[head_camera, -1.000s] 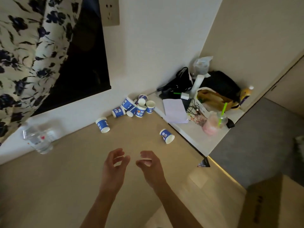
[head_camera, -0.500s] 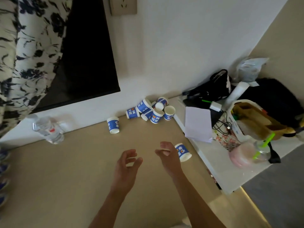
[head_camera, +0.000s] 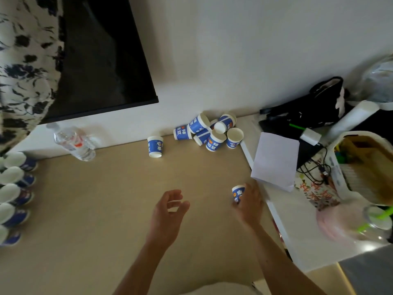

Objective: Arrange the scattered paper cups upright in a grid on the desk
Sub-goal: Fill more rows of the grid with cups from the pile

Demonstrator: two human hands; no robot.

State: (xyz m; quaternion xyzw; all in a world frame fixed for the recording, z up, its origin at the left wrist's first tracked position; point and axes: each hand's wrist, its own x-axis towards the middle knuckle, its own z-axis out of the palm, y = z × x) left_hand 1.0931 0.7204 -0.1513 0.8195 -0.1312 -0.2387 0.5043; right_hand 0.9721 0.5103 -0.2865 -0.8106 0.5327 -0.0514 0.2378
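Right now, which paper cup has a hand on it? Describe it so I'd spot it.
Follow the right edge of the tan desk to the white sheet of paper. On the near side of it is a blue-and-white paper cup; unlike the heap of cups by the wall, it sits alone, with the right hand curled round it.

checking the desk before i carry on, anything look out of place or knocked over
Yes: a heap of paper cups against the wall lies tumbled, several on their sides, unlike the upright row at the left edge. A water bottle also lies on its side.
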